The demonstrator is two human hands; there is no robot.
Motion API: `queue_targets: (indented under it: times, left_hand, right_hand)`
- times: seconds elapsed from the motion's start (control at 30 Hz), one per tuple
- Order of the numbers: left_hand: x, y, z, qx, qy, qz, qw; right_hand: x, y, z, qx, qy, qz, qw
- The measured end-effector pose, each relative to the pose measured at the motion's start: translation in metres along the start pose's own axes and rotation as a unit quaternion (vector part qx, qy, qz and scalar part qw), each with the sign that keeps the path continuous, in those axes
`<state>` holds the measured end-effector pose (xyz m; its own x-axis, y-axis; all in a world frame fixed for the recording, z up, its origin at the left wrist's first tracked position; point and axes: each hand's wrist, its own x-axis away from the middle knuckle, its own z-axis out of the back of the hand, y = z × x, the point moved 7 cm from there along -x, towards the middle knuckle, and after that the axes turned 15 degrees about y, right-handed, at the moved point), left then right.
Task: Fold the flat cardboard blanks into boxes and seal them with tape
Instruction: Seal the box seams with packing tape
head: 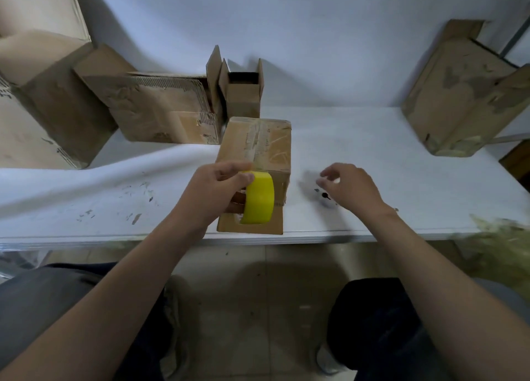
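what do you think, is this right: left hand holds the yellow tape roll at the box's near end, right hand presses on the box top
Not quite. In the head view the right hand hovers beside the box, touching nothing. The left hand does hold the yellow tape roll at its near end.

Both arms are bare from wrist to the picture's bottom edge: the left forearm [129,280] and the right forearm [430,266] show no cloth. The left hand [213,192] and the right hand [351,190] are bare too. Below the table's [344,235] near edge the trousers are dark: the left leg [57,309] reads charcoal grey, the right leg [378,323] near black. The left shoe [175,317] is dull grey, the right shoe [327,360] paler grey.
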<state>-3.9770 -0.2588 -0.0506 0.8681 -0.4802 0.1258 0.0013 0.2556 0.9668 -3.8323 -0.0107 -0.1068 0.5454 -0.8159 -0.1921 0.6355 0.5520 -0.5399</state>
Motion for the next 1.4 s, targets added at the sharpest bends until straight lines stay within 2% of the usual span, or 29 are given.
queue_targets:
  times: [0.1,0.17,0.23,0.33,0.4,0.5,0.63,0.77,1.03,1.2,1.4]
  left_hand:
    - [0.003,-0.004,-0.013,0.079,-0.024,0.066,0.994]
    - [0.003,-0.007,-0.021,0.128,-0.033,0.102,0.986]
    - [0.005,-0.009,-0.030,0.178,-0.059,0.143,0.972]
    - [0.007,-0.011,-0.034,0.198,-0.074,0.170,0.963]
    - [0.003,-0.013,-0.029,0.174,-0.041,0.147,0.973]
    - [-0.002,-0.017,-0.023,0.126,-0.006,0.086,0.988]
    - [-0.005,-0.018,-0.020,0.055,0.017,0.039,0.998]
    - [-0.006,-0.014,-0.017,0.037,0.023,0.003,0.999]
    - [-0.014,-0.005,-0.003,0.069,0.044,-0.004,0.997]
    - [-0.009,-0.001,-0.002,0.072,0.052,-0.005,0.996]
    - [-0.035,-0.014,0.054,0.054,0.170,0.035,0.983]
  right_hand:
    - [0.027,-0.057,0.030,-0.172,0.054,0.087,0.980]
    - [0.052,-0.087,0.035,-0.250,0.013,0.118,0.961]
    - [0.072,-0.102,0.027,-0.228,-0.045,0.124,0.965]
    - [0.078,-0.107,0.024,-0.163,-0.025,0.154,0.974]
    - [0.074,-0.108,0.029,-0.156,-0.006,0.178,0.972]
    - [0.077,-0.112,0.031,-0.164,-0.026,0.221,0.961]
    - [0.081,-0.116,0.028,-0.134,-0.048,0.282,0.949]
    - [0.078,-0.113,0.028,-0.126,-0.061,0.304,0.942]
    - [0.069,-0.112,0.046,-0.126,0.020,0.365,0.922]
    - [0.063,-0.107,0.058,-0.138,0.019,0.384,0.913]
    - [0.030,-0.058,0.078,-0.041,0.076,0.356,0.930]
